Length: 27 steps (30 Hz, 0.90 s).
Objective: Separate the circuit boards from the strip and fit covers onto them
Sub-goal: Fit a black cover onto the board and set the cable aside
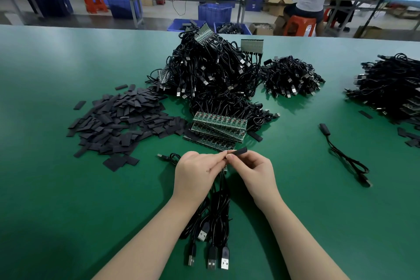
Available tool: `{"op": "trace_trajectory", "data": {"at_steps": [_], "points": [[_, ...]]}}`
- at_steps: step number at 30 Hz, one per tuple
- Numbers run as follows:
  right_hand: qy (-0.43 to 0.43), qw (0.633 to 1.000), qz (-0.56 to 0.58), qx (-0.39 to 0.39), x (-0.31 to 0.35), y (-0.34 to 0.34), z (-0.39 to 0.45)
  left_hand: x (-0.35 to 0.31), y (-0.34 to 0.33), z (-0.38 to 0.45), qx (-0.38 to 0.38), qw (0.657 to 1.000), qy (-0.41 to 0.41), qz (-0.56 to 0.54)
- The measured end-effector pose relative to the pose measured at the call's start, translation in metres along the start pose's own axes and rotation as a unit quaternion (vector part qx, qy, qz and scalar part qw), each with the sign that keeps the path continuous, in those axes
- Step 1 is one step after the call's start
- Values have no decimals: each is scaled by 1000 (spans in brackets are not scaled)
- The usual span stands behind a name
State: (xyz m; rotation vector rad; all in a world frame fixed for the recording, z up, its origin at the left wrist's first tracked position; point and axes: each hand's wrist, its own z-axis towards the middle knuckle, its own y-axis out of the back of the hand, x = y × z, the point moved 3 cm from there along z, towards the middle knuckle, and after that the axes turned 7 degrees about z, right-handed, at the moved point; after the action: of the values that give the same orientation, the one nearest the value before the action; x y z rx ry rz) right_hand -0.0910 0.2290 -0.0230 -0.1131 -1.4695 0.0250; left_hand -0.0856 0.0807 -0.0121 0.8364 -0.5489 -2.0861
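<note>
A: What are the hands doing just now?

B: They meet over the near middle of the table (56, 188). The right hand (251, 171) pinches a black cover (238, 150) between thumb and fingertips, its free end pointing far and right. The left hand (196, 173) is curled, pinching something at the cover's near end; likely a board, though it is almost wholly hidden, with only a sliver below the fingers.

A: Why hold it that way?

B: Probably to slide the cover on. One hand steadies the board while the other feeds the sleeve over it. The cables (218, 213) hang from the left hand toward the person, plugs (211, 259) resting at the near edge, so they stay out of the way.

A: Where are the remaining boards?

B: The strips (218, 128) are stacked just beyond the hands, within easy reach, boards not yet split off. The loose covers (120, 120) lie in a pile to the left. Behind the strips sits a large heap (209, 70) of cabled strips, and a smaller heap (293, 77) to its right.

A: And finished ones?

B: One covered cable (344, 154) lies alone on the right, seemingly set aside as done. A further heap (391, 84) sits at the far right edge.
</note>
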Motion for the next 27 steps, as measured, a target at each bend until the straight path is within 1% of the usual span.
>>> {"op": "trace_trajectory", "data": {"at_steps": [3,5,7,9,13,15,19,23,27], "points": [[-4,1000,3,8,0,0,-1,0,1,1,6,1000,25,-15],[-10,999,33,14,0,0,-2,0,1,2,11,999,32,-18],[-16,998,63,4,1,1,-2,2,1,2,18,999,27,-19],[-12,999,51,-1,2,2,-2,4,1,2,19,999,24,-24],[-15,999,41,0,4,3,-2,7,3,1,-11,998,48,-28],[-19,999,31,2,3,3,-2,7,3,1,-16,999,32,-33],[-17,1000,6,2,3,1,-2,8,0,1,-2,1000,-1,-28],[-33,999,33,-4,3,2,-2,8,-3,1,8,1000,-13,-17],[-32,998,46,3,4,2,-2,7,-3,1,-3,1000,-18,-21]]}}
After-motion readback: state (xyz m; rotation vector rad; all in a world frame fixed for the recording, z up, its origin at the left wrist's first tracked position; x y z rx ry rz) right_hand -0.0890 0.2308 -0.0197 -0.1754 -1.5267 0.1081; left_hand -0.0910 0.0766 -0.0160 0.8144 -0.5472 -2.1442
